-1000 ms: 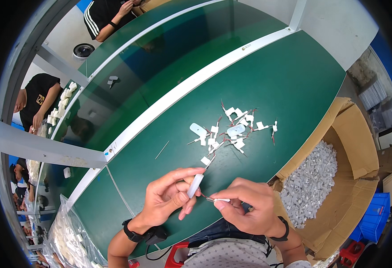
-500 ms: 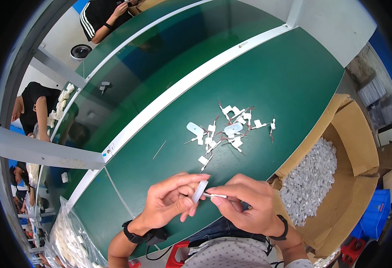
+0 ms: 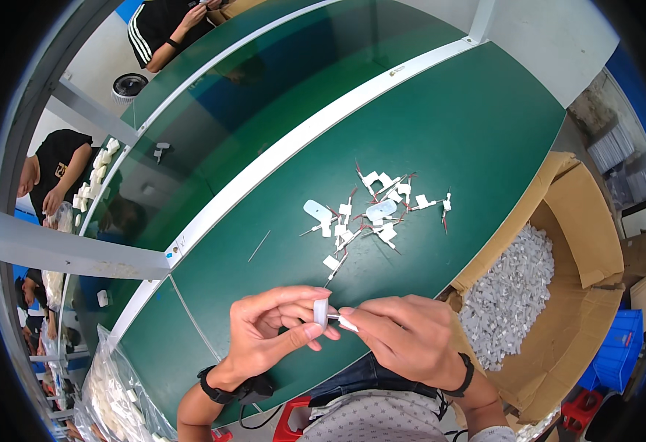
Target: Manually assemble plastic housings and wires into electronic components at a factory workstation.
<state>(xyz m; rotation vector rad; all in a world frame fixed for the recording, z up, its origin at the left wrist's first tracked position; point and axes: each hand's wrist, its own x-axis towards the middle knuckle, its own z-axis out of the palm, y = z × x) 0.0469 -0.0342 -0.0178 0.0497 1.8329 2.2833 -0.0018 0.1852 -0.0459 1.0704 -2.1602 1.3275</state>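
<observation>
My left hand [image 3: 267, 328] pinches a white oval plastic housing [image 3: 320, 314] between thumb and fingers, its edge toward me. Close against it, my right hand [image 3: 407, 333] grips a small white plastic part [image 3: 348, 323] with a thin metal pin. The pin reaches toward the housing; whether it has entered is hidden by the housing wall. Beyond my hands lies a loose cluster of small white parts with red wires [image 3: 387, 234]. Two pale blue oval housings rest among them, one at the left [image 3: 317, 211] and one in the middle [image 3: 381, 211].
A thin metal rod [image 3: 259, 246] lies left of the cluster on the green table [image 3: 455, 140]. At the right stands a cardboard box [image 3: 584, 243] full of small whitish parts. A clear bag of white pieces [image 3: 117, 390] sits lower left. Co-workers sit beyond the white rail [image 3: 286, 136].
Both hands have shifted slightly left. The housing has turned from slanted to nearly upright, and the white part in my right fingers now tilts downward to the right.
</observation>
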